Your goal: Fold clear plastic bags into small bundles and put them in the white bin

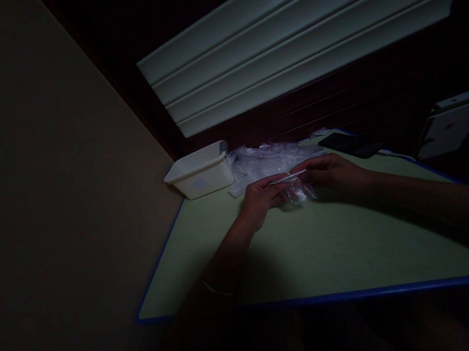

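Observation:
Between my two hands, over the far half of the table (330, 255), is a small clear plastic bag (299, 191). My left hand (260, 198) pinches its left side, and my right hand (328, 172) grips the right end of its upper edge. A pale, straight strip shows along that edge; the dim light hides whether it belongs to the bag. The bag's crinkled lower part hangs down between the hands. Just behind them lies a pile of clear plastic bags (258, 164).
A white plastic bin (201, 173) stands at the table's far left corner, beside the wall (71, 176). A dark flat object (351, 145) lies at the back right. Further right is a white box-like object (451, 125). Blue edging (314, 300) borders the table.

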Demonstrator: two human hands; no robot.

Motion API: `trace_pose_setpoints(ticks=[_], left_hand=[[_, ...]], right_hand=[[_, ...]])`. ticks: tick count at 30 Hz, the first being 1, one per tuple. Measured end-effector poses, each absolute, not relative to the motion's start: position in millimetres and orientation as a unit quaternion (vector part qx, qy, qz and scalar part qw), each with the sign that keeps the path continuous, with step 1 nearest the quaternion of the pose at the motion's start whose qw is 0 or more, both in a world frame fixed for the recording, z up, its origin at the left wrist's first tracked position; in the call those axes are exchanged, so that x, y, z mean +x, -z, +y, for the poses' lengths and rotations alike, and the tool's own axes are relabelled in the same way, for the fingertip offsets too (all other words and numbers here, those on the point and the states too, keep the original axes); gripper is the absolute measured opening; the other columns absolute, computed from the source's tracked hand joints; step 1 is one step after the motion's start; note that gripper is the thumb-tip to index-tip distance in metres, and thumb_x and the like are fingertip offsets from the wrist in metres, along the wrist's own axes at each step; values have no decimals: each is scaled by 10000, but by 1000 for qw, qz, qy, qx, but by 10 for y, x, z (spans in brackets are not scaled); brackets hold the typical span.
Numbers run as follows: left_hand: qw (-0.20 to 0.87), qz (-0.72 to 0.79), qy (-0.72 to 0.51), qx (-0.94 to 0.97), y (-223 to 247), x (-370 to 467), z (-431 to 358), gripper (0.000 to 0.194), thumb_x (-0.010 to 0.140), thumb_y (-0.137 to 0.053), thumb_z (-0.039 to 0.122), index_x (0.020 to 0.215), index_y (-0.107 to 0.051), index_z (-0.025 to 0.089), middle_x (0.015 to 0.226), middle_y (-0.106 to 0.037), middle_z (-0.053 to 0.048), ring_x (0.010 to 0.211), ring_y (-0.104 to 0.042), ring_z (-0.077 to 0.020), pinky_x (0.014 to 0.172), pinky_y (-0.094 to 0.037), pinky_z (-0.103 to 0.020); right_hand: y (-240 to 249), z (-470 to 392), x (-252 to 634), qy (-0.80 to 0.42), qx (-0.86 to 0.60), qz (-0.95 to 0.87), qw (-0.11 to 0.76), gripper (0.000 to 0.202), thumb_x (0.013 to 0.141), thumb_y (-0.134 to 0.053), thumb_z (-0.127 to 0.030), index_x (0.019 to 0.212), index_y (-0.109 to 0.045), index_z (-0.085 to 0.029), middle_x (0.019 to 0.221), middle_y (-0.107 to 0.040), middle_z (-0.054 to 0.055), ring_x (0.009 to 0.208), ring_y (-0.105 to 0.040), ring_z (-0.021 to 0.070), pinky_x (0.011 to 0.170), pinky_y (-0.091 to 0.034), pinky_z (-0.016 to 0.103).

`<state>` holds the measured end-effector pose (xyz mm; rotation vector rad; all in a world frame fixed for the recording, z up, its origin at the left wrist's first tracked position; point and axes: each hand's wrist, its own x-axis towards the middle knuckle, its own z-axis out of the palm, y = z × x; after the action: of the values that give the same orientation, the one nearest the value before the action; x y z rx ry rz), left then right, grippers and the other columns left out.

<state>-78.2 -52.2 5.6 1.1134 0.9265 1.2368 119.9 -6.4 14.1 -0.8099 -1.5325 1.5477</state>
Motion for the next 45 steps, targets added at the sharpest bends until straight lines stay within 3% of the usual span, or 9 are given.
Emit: trace_pose_setpoints(ticks=[7, 13, 16, 18, 22, 26, 32, 38, 45], left_hand=[[583, 399, -533, 466, -70, -758, -527, 151, 783, -653, 150, 915, -725, 163, 912, -730, -74, 781, -676, -147, 810, -529, -340], [600, 374, -533, 465, -125, -735, -536, 235, 853, -475, 102, 920, -699, 120, 871, -705, -84, 743, -676, -153, 790, -542, -342], [586, 393, -539, 460, -115, -718, -532, 243, 896, -528, 239, 1095, -642, 156, 852, -692, -62, 738, -672, -152, 782, -547, -342], [572, 421, -529, 464, -94, -702, -531, 253, 873, -601, 285, 1074, -633, 135, 874, -687, -70, 737, -670, -151, 767, -549, -329], [555, 455, -500, 485, -57, -686, -525, 148, 826, -667, 202, 931, -654, 98, 858, -686, -73, 724, -661, -125, 743, -551, -289], [539, 463, -508, 487, -65, -684, -521, 115, 830, -655, 171, 927, -663, 109, 816, -685, -42, 684, -650, -90, 720, -554, -258], [517, 482, -504, 496, -87, -662, -541, 169, 844, -649, 209, 987, -654, 121, 846, -700, -46, 771, -677, -121, 738, -552, -263], [550, 465, -475, 506, -89, -664, -573, 264, 829, -671, 228, 1071, -647, 127, 916, -708, -65, 857, -687, -159, 765, -551, -300], [538, 480, -473, 507, -69, -678, -534, 237, 840, -662, 250, 1054, -663, 151, 903, -718, -51, 791, -678, -129, 744, -547, -265]], right_hand=[[-131, -63, 1207, -633, -307, -587, 401, 128, 666, -745, -227, 792, -757, -213, 786, -715, 31, 685, -625, 155, 710, -485, 311], [-133, -34, 1243, -605, -313, -595, 427, 154, 716, -583, -129, 725, -734, -152, 739, -695, 67, 716, -628, 174, 773, -486, 333], [-139, -42, 1260, -537, -309, -659, 426, 216, 834, -535, -209, 771, -734, -155, 832, -708, 65, 779, -625, 172, 823, -465, 357], [-148, -58, 1266, -484, -331, -698, 412, 139, 797, -633, -231, 780, -746, -152, 795, -705, 49, 749, -604, 164, 824, -450, 353], [-174, -94, 1256, -365, -343, -773, 390, 158, 777, -701, -270, 878, -742, -156, 801, -704, 31, 759, -601, 163, 787, -449, 332], [-201, -128, 1223, -418, -380, -736, 374, 268, 841, -653, -243, 1090, -675, -146, 732, -658, 25, 682, -565, 133, 711, -445, 328], [-183, -161, 1205, -488, -404, -686, 357, 139, 841, -664, -275, 807, -675, -141, 726, -641, 44, 637, -541, 113, 642, -425, 314], [-162, -128, 1219, -416, -418, -720, 367, 169, 844, -665, -291, 795, -686, -130, 662, -622, 17, 591, -500, 82, 583, -378, 291], [-162, -145, 1193, -479, -383, -692, 380, 83, 845, -646, -193, 777, -679, -157, 660, -629, 15, 584, -534, 90, 578, -401, 273]])
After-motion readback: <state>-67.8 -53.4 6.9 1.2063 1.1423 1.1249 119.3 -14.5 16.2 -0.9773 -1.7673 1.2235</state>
